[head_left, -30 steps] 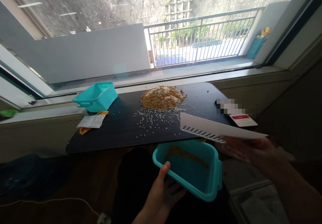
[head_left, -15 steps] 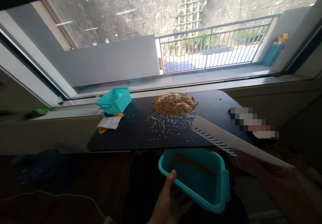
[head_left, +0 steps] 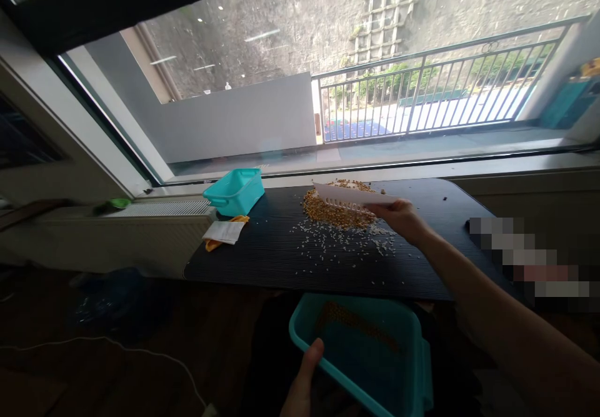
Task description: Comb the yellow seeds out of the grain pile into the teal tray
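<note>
**Slotted scoop at the grain pile, tray held below the surface edge**

The right hand [head_left: 398,216] has its fingers closed around one end of a white slotted scoop [head_left: 351,196]. The scoop sits on the far side of the yellow grain pile [head_left: 335,214], at the back of the dark surface [head_left: 262,254]. The left hand [head_left: 302,386] grips the rim of a teal tray [head_left: 370,373] with the thumb over the edge, holding it below the near edge of the surface. A streak of yellow grains [head_left: 356,323] lies inside the tray.

Scoop orientation: the long axis runs left-right across the view and is nearly level. The free end points left and the held end is on the right. The slotted edge faces down toward the pile.

Risks, as a judgement:
- The tray is tilted and held by one hand only, so grains could slide out.
- A fast sweep could push grains off the surface beside the tray.
- The small white grains [head_left: 337,242] scattered near the pile could get dragged along with the yellow ones.

Also on the surface, at the left, are a second teal tub [head_left: 234,192] and a paper packet [head_left: 224,232].
</note>
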### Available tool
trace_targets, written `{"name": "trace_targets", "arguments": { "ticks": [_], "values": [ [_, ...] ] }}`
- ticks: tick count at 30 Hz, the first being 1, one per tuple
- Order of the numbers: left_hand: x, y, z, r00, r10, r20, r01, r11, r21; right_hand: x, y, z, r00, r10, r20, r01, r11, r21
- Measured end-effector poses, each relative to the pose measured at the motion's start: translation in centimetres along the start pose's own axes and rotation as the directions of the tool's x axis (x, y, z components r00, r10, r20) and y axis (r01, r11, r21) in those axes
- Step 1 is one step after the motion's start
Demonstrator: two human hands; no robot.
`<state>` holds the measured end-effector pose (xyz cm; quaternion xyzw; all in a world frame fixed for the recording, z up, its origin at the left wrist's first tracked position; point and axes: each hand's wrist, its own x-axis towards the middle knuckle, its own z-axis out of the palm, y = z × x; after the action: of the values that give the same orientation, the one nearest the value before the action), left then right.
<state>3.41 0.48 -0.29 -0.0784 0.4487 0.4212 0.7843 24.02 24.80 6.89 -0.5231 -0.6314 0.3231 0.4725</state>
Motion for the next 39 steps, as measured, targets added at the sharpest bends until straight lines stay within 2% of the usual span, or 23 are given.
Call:
{"name": "trace_targets", "arguments": {
  "ticks": [5,10,12,19,27,33,39],
  "values": [
    [0.1,0.5,-0.4,1.0,0.0,-0.023,0.001,0.999,0.039,0.5,0.5,1.6,0.997,0.064,0.042,-0.066,0.997,0.031],
    [1.1,0.9,-0.8,0.986,0.167,0.021,-0.168,0.98,0.103,0.5,0.4,1.5,0.995,0.063,0.081,-0.067,0.997,0.04],
    [1.3,1.1,-0.9,0.983,0.185,0.024,-0.186,0.976,0.109,0.3,0.2,1.2,0.994,0.059,0.091,-0.062,0.997,0.036],
    [0.9,1.3,-1.0,0.986,0.162,0.029,-0.165,0.979,0.12,-0.4,0.0,0.4,0.99,0.057,0.13,-0.063,0.997,0.039],
    [0.5,1.5,-0.4,0.991,0.13,0.038,-0.133,0.984,0.115,-0.1,0.5,0.1,0.991,0.072,0.11,-0.076,0.996,0.035],
    [-0.2,0.6,-0.1,0.995,0.095,0.036,-0.098,0.99,0.097,-0.7,0.2,-0.5,0.986,0.087,0.139,-0.092,0.995,0.031],
    [-0.8,-0.1,0.5,0.999,0.032,-0.011,-0.032,0.999,0.017,-1.3,-0.4,-0.9,0.983,0.078,0.169,-0.091,0.994,0.066]
  ]
}}
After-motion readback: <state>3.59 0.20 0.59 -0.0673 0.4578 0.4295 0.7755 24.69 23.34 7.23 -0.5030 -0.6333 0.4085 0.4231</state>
